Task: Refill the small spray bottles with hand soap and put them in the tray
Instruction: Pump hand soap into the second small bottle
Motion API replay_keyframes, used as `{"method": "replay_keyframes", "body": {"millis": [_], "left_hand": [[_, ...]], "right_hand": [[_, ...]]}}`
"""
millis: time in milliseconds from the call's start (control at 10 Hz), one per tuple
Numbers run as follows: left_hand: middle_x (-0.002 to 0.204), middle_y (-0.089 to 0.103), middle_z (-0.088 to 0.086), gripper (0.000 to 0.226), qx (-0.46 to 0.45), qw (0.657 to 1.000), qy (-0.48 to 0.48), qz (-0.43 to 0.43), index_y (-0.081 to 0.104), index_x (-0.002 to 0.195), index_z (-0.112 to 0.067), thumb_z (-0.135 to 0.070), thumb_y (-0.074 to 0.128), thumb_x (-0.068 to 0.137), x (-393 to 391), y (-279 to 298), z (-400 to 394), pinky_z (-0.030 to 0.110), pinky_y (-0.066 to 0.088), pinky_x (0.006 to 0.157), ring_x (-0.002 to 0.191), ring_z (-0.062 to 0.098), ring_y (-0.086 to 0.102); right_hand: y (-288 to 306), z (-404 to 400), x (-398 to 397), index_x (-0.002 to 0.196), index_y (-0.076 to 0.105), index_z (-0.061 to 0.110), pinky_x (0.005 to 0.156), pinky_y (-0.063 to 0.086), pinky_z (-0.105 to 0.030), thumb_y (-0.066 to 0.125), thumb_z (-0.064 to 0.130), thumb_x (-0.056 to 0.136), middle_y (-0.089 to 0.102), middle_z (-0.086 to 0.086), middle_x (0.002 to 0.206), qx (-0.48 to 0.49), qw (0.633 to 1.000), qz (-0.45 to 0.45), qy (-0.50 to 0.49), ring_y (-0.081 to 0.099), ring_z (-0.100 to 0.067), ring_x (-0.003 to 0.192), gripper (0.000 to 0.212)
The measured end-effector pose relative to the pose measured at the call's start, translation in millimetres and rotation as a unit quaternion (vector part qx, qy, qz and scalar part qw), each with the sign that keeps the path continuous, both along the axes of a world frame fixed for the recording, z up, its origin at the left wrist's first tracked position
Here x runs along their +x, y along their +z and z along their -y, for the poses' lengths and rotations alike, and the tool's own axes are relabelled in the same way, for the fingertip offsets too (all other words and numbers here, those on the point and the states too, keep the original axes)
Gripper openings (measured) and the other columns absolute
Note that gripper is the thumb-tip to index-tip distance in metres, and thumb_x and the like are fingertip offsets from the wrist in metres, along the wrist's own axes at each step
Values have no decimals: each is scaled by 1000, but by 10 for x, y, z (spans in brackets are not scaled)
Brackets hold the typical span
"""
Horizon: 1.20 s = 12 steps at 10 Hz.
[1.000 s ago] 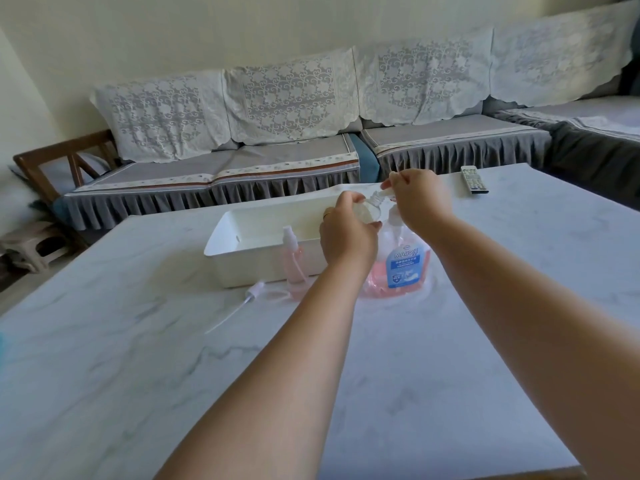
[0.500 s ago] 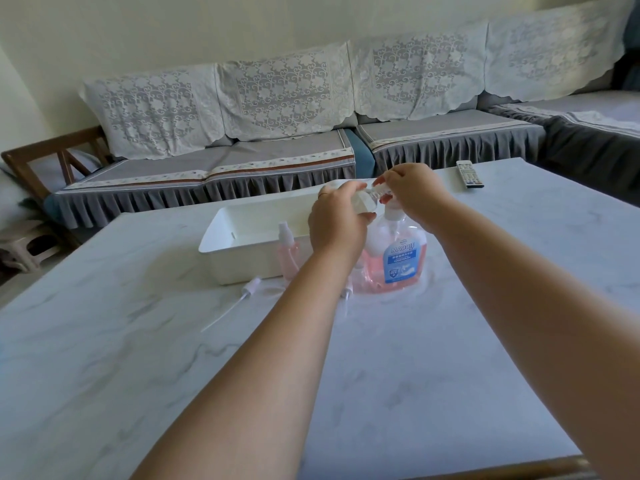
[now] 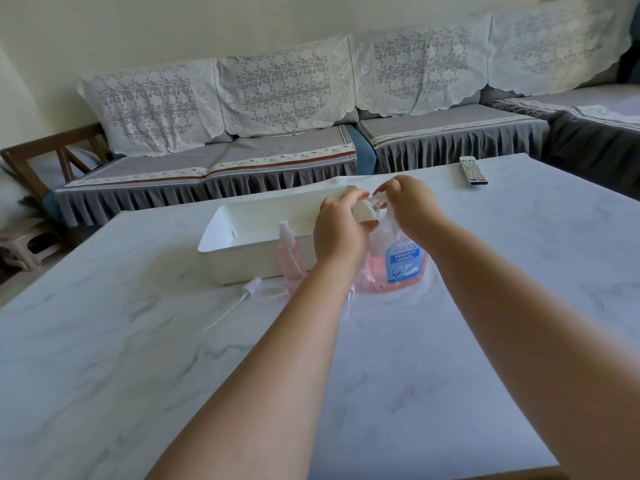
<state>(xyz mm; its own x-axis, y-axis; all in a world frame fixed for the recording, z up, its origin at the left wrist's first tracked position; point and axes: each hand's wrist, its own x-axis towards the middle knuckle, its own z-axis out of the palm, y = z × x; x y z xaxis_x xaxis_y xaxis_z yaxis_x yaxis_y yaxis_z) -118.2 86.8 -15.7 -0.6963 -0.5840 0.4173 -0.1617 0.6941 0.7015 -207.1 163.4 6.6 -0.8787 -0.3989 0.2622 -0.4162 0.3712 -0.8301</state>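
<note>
Inside soap bottle (image 3: 398,265), pink liquid.

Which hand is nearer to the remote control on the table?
Right. The right hand is nearer the remote control, which lies beyond it to the right. The left hand is farther away.

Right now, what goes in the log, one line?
left hand: holds small bottle | right hand: at its top | tray: empty
</note>
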Motion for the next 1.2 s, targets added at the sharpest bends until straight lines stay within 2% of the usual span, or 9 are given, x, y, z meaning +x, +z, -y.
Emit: {"method": "replay_keyframes", "body": {"millis": [100, 200, 400, 500, 600, 700, 900, 1100, 1200], "left_hand": [[123, 60, 8, 51, -10, 1000, 0, -15, 62, 132, -27, -17, 75, 84, -23, 52, 12, 29, 43, 93, 111, 26, 59], [122, 59, 9, 53, -10, 1000, 1, -16, 62, 132, -27, -15, 76, 82, -9, 115, -4, 30, 44, 94, 109, 26, 60], [125, 59, 9, 54, -6, 1000, -1, -16, 61, 133, -28, -15, 76, 83, -50, 70, 69, 33, 46, 98, 112, 26, 59], [126, 62, 5, 52, -12, 1000, -6, -3, 64, 128, -30, -15, 78, 81, -74, 22, 100, 34, 48, 98, 114, 24, 60], [124, 65, 3, 53, 0, 1000, -11, 8, 65, 127, -30, -14, 80, 79, -63, -2, 117, 37, 50, 97, 112, 24, 61], [123, 65, 5, 54, -4, 1000, -17, 4, 64, 129, -30, -17, 80, 79, -69, 35, 122, 38, 50, 97, 111, 23, 62], [120, 63, 7, 56, -7, 1000, -23, -20, 63, 131, -27, -14, 79, 79, -40, 102, 100, 34, 49, 94, 107, 23, 61], [123, 64, 6, 52, -14, 1000, -10, -4, 64, 129, -29, -16, 77, 81, -70, 69, 79, 32, 49, 93, 111, 23, 61], [123, 63, 6, 50, -7, 1000, -3, 9, 64, 128, -30, -17, 78, 81, -50, 16, 74, 34, 49, 95, 111, 25, 61]], "right_hand": [[136, -65, -12, 100, 63, 10, 51, 34, -21, 32, 12, 96, 60, 0, 78, -18, 999, 38, 22, 47, -6, 59, 32], [229, -93, -53, 108, 65, 3, 58, 43, -15, 39, 14, 95, 63, -5, 94, -46, 994, 77, 64, 53, -5, 68, 31], [160, -81, -61, 105, 65, 3, 71, 47, -25, 35, 14, 95, 65, -9, 96, -28, 997, 36, 66, 58, -16, 79, 33], [29, -40, -16, 104, 64, 6, 55, 39, -21, 31, 12, 96, 60, 0, 77, -26, 999, 22, 26, 50, -9, 63, 35], [-7, 1, 8, 105, 63, 6, 52, 37, -20, 28, 11, 96, 59, -3, 81, -16, 1000, 12, 5, 47, -6, 60, 36], [87, -64, -36, 109, 63, 6, 53, 37, -16, 33, 14, 97, 59, -3, 91, -6, 999, 24, 43, 47, -3, 62, 34], [257, -43, -87, 118, 60, 2, 58, 43, -15, 40, 17, 96, 59, -4, 99, -35, 993, 91, 63, 52, -6, 68, 33], [117, -62, -103, 110, 60, 2, 57, 38, -22, 30, 20, 99, 58, -9, 94, 16, 998, 28, 49, 52, -16, 71, 37], [-7, 20, -33, 101, 61, 6, 50, 32, -23, 26, 17, 100, 61, -10, 88, 21, 1000, 4, 7, 48, -12, 61, 36]]}}
